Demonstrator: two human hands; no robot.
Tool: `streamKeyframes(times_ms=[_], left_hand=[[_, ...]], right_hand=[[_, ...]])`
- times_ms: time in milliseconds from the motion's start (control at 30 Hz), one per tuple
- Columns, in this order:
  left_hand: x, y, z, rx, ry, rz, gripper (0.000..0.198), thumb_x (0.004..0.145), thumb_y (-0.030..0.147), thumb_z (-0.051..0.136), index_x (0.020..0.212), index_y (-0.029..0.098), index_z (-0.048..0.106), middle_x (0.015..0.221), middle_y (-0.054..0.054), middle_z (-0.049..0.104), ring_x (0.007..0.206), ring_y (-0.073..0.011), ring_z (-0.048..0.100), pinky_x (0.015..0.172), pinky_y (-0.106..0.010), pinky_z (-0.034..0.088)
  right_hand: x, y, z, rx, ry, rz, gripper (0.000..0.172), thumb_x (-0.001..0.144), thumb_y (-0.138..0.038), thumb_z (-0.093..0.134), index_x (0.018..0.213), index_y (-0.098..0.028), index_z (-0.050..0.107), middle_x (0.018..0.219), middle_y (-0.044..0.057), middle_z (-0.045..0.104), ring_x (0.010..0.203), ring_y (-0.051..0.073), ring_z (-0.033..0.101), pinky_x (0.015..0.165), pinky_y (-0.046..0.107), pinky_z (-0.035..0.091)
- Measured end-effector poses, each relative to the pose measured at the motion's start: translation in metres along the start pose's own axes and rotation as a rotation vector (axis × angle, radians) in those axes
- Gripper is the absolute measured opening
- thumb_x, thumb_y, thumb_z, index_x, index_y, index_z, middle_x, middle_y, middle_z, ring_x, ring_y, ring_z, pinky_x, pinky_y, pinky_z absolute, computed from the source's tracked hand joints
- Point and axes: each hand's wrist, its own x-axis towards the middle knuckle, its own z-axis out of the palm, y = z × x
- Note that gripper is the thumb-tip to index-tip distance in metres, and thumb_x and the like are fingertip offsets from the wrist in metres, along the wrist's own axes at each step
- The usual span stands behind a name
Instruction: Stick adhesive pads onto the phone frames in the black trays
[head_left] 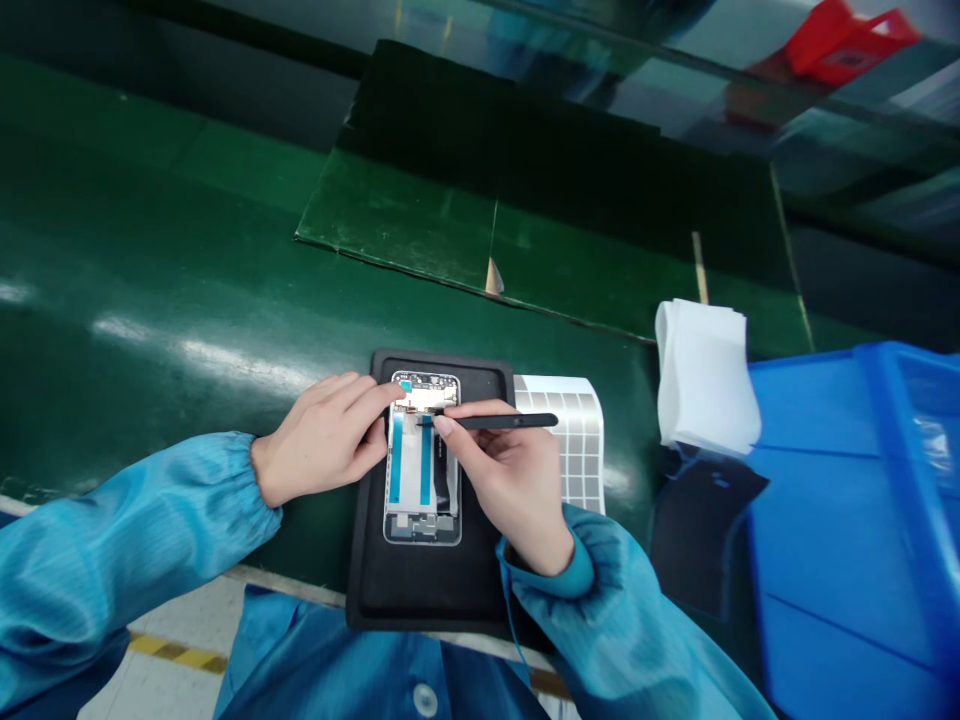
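An opened phone body (411, 480) with two blue strips lies upright on a black tray (427, 595). My left hand (326, 437) rests at its upper left, index fingertip on the top circuit area and the other fingers bent beside the frame; it grips nothing I can see. In my right hand (514, 465) is a thin black tool (517, 421), pinched between thumb and fingers. Its tip points left, over the phone's upper middle, just below the circuit area. Whether the tip touches the phone is hard to tell.
A sheet of grey square stickers (581, 440) lies right of the tray. Farther right are folded white sheets (705, 375), a dark sheet (694, 540) and a blue bin (840, 520). Behind lies a green board (420, 220); a red container (847, 45) is at the upper right.
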Motion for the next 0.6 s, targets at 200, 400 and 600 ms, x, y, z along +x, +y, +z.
streamKeyframes(times_ms=[200,400,600], left_hand=[[-0.0003,0.0001,0.0007,0.015,-0.007,0.008,0.034,0.088,0.014,0.045,0.121,0.014,0.053,0.094,-0.007,0.064,0.083,-0.0212,0.058,0.076,-0.036,0.049],[-0.0001,-0.0003,0.0004,0.021,-0.005,0.009,0.034,0.088,0.015,0.045,0.121,0.015,0.053,0.092,-0.006,0.064,0.083,-0.0211,0.059,0.075,-0.036,0.049],[-0.001,-0.0004,0.0008,0.023,-0.003,0.014,0.034,0.089,0.015,0.045,0.122,0.015,0.053,0.093,-0.006,0.064,0.083,-0.0211,0.058,0.076,-0.036,0.049]], right_hand=[[-0.0001,0.0021,-0.0004,-0.016,0.004,-0.01,0.015,0.081,-0.034,0.076,0.084,-0.02,0.072,0.08,0.005,0.073,0.067,0.018,0.067,0.051,0.027,0.052],[0.0003,0.0003,-0.0004,-0.018,0.009,-0.018,0.015,0.081,-0.033,0.076,0.084,-0.02,0.072,0.079,0.005,0.073,0.066,0.018,0.067,0.05,0.027,0.051],[0.0007,0.0001,-0.0001,-0.014,0.007,-0.022,0.014,0.081,-0.033,0.076,0.085,-0.019,0.072,0.079,0.005,0.073,0.064,0.017,0.066,0.048,0.026,0.05]])
